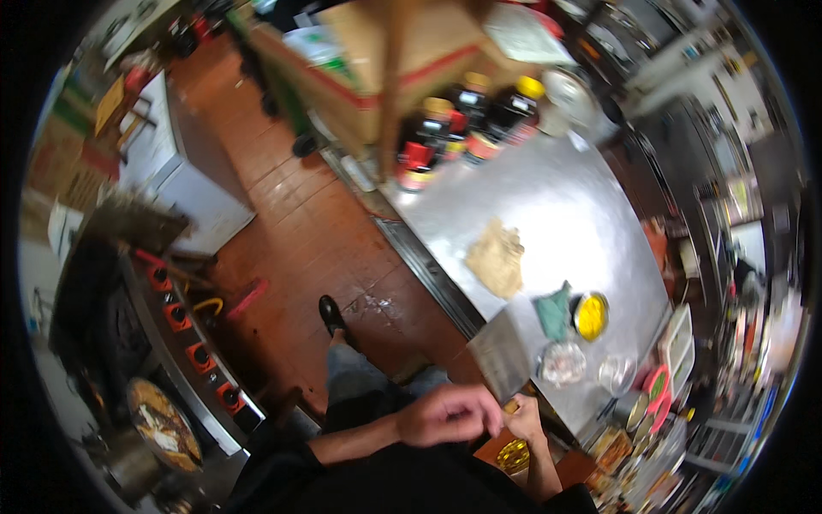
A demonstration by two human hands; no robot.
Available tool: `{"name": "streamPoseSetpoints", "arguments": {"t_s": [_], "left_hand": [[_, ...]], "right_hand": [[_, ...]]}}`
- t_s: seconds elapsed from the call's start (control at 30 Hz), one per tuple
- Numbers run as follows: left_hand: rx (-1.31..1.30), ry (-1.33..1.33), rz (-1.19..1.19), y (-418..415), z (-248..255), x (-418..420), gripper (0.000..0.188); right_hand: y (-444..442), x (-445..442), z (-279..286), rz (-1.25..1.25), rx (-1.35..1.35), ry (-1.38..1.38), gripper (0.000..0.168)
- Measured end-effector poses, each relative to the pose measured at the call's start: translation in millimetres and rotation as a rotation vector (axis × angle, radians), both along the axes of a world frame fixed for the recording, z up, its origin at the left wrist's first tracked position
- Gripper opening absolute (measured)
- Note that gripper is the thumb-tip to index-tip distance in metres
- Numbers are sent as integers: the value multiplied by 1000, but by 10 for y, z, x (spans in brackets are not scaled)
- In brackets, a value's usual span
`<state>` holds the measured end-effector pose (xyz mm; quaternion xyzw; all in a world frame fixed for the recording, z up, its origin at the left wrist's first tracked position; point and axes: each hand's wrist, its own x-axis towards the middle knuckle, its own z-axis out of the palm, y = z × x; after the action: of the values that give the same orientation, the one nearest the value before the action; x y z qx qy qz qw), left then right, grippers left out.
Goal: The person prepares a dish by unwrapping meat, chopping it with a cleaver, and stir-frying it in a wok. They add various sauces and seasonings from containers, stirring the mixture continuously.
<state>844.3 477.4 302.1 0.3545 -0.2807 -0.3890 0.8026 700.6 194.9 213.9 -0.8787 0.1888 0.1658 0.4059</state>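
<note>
My right hand (524, 419) grips the short wooden handle of a cleaver (502, 353). The cleaver's broad grey blade points away from me, over the near edge of the steel worktable (437, 218). My left hand (453, 414) crosses in front of my body with its fingers loosely bent and blurred, close beside the cleaver handle. Whether it touches the handle is unclear. Beyond the blade lie a tan cloth (498, 257), a green cloth (553, 311), a metal bowl of yellow food (591, 316) and a clear plastic-wrapped bundle (562, 363).
Dark sauce bottles (424, 144) with yellow caps stand by a cardboard box (353, 106) at the table's far end. To my left runs a stove (192, 334) with red knobs and a pan (164, 424). A white chest freezer (199, 186) stands on the tiled floor (289, 225).
</note>
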Motion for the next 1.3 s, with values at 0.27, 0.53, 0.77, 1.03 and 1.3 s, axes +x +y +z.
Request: {"name": "streamPoseSetpoints", "arguments": {"t_s": [0.27, 0.53, 0.77, 1.03, 1.3], "left_hand": [[4, 215, 649, 2251, -218, 442, 16], [212, 686, 1006, 2945, -1583, 686, 18], [218, 1060, 1049, 3063, -2538, 699, 22], [191, 1191, 1051, 3123, -3259, 1082, 25], [254, 1168, 1039, 3007, -3912, 1406, 23]], "right_hand": [[2368, 1850, -1343, 137, -7, 320, 37], [3579, 3794, -3498, -390, 301, 525, 29], [3116, 4204, -5738, -72, -523, 73, 41], [2571, 4563, -6616, 78, -771, -225, 47], [3037, 4849, -6727, -73, -699, -179, 40]]}}
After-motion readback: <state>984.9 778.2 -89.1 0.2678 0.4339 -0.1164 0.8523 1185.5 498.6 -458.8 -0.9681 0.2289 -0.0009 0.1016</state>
